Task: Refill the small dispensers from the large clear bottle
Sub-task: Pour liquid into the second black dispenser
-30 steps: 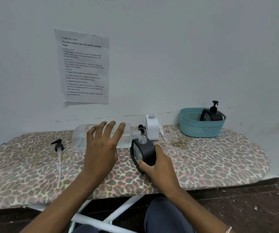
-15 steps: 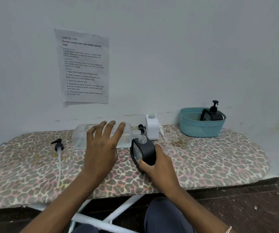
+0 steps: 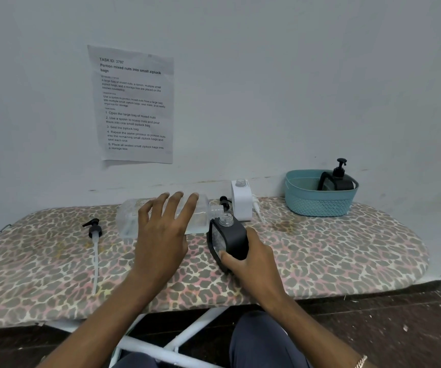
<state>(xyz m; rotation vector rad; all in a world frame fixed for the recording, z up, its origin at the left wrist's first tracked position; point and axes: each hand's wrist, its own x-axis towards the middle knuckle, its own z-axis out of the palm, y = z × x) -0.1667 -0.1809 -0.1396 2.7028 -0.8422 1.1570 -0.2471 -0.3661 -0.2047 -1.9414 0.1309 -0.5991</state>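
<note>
Open left hand (image 3: 164,235) hovers before the lying clear bottle (image 3: 134,219); right hand (image 3: 251,264) grips the black dispenser (image 3: 232,235), pump (image 3: 94,229) far left, basket (image 3: 317,200) far right.

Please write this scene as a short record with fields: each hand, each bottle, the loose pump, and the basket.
left hand: open, fingers spread, over the clear bottle
right hand: grips the black dispenser
clear bottle: lying on its side, uncapped
black dispenser: upright, pump off, neck open
white dispenser: upright by the wall, pump off
loose pump: lying on the board, left side
basket: holds another black dispenser with pump on
</note>
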